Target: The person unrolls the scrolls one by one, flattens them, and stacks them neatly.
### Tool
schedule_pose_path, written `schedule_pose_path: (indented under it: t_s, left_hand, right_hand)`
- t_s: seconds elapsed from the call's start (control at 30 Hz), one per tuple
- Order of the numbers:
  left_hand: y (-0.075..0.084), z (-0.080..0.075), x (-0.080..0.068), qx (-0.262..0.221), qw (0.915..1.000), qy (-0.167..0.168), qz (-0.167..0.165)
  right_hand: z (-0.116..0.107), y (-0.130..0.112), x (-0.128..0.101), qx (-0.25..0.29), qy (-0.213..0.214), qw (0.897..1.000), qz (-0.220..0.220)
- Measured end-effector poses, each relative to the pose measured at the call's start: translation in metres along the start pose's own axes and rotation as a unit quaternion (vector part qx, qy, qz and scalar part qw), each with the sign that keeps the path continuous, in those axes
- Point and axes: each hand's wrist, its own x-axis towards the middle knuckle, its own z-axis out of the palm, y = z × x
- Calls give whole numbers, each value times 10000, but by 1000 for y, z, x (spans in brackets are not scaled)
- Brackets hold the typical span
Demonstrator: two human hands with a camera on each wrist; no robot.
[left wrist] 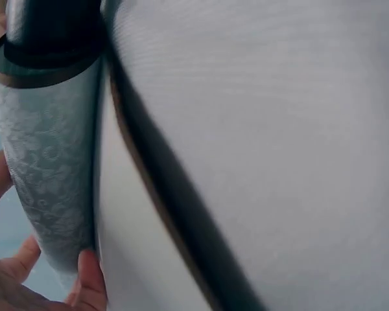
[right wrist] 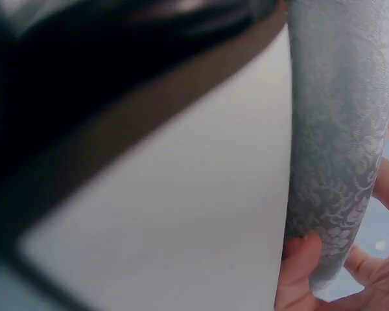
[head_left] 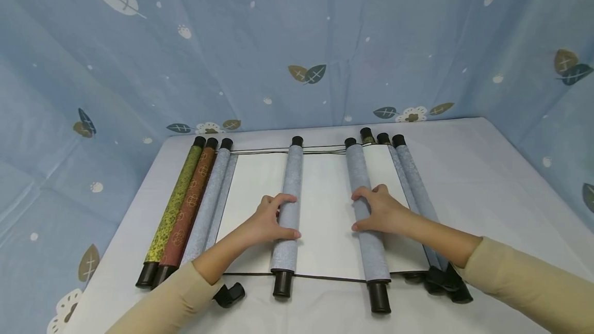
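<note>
Hands grip two grey rolls lying on white paper (head_left: 325, 205) spread over the table (head_left: 487, 179): left hand (head_left: 269, 218) curls round the left roll (head_left: 289, 205), right hand (head_left: 378, 210) round the right roll (head_left: 366, 210), rolls apart, other scrolls (head_left: 190, 200) alongside.

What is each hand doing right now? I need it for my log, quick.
Left hand: grips the left blue-grey scroll roll.
Right hand: grips the right blue-grey scroll roll.
</note>
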Motion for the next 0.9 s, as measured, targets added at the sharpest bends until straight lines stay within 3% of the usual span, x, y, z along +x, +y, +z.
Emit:
schedule_pose_path:
  t_s: [0.13,0.3,0.63,0.77,0.9]
  left_hand:
    - [1,-2,-2,-219,9995,89,-210]
    - [0,-7,-1,-348,9991,65,-232]
    - [-4,-18,-6,-384,9984,-262,-326]
    - [-4,-18,-8,-255,9992,-60,-318]
    - [-5,-15,-7,-63,9990,337,-303]
  right_hand:
    - [-4,0,-2,-39,-29,9999,90]
    - [-9,-1,-3,-48,-160,9998,63]
    - [-17,6,-10,-31,-371,9993,-103]
    - [-17,8,-9,-295,-262,9990,-223]
    - [-15,10,-6,-568,-97,9983,-65]
